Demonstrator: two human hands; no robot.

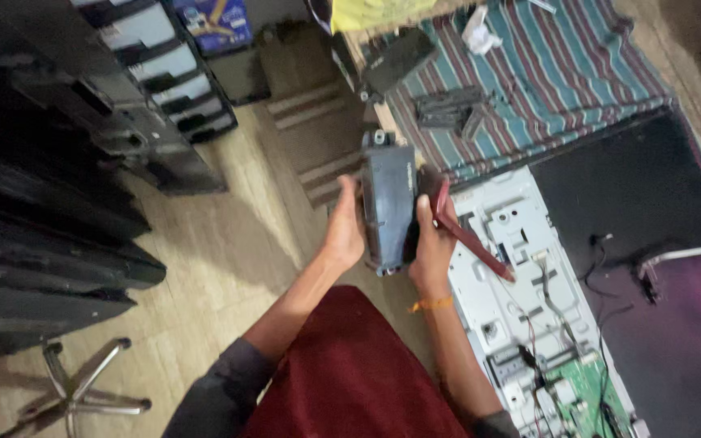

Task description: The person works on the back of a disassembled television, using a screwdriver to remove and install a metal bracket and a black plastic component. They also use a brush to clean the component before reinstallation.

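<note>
Dark blue-grey oblong plastic casing (389,203) held upright in mid-air above wooden floor (229,243), between both hands. Left hand (345,231) clasps casing's left edge, fingers curled around it. Right hand (432,243) grips right edge, also holding red-handled screwdriver (468,238) angled down toward white metal back panel (513,268) of opened flat screen. Green circuit board (590,389) sits at panel's lower end. Striped cloth (545,73) lies beyond, dark plastic parts (448,109) on it. Black chassis stack (50,203) at left.
</note>
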